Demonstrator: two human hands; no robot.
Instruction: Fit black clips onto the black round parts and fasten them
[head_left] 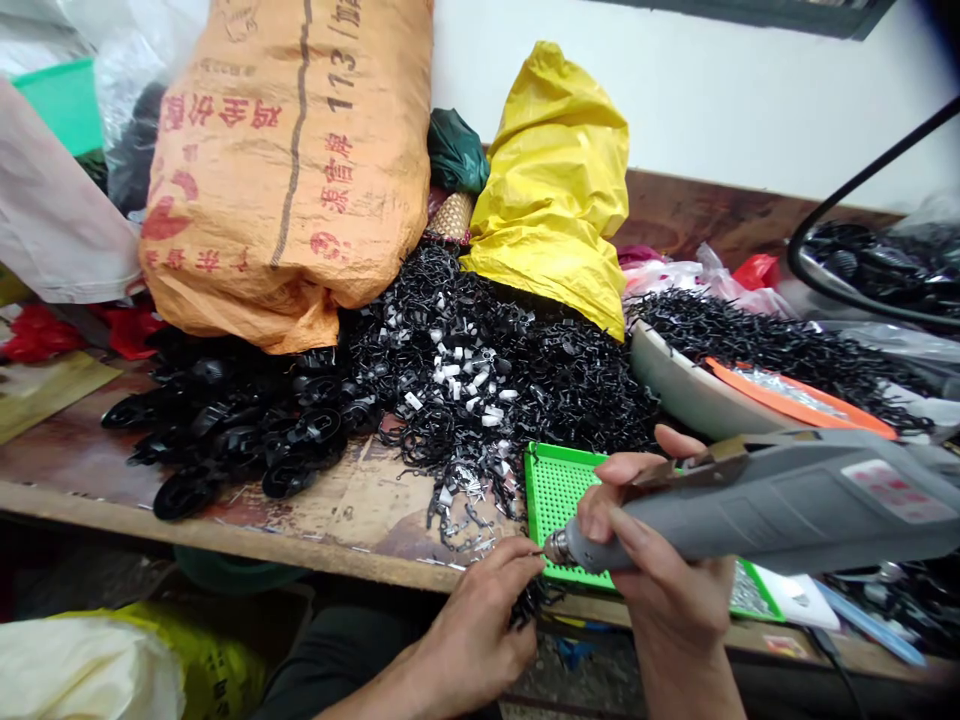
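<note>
My right hand (667,570) is wrapped round a grey electric screwdriver (795,500), held almost level with its metal nose pointing left. At that nose, the fingertips of my left hand (487,620) pinch together; more small black plastic parts (531,603) show below them, within the curled fingers. The exact piece at the tip is too small to make out. Behind the tool lies a green perforated tray (559,490), and its right part holds small metal pieces (750,590).
A large heap of black parts (585,380), with white pieces (469,375) among them, covers the bench. Black wheel-like parts (247,430) lie left. Orange (292,150) and yellow sacks (555,170) stand behind. A heaped basin (675,380) and black cable (802,220) are right.
</note>
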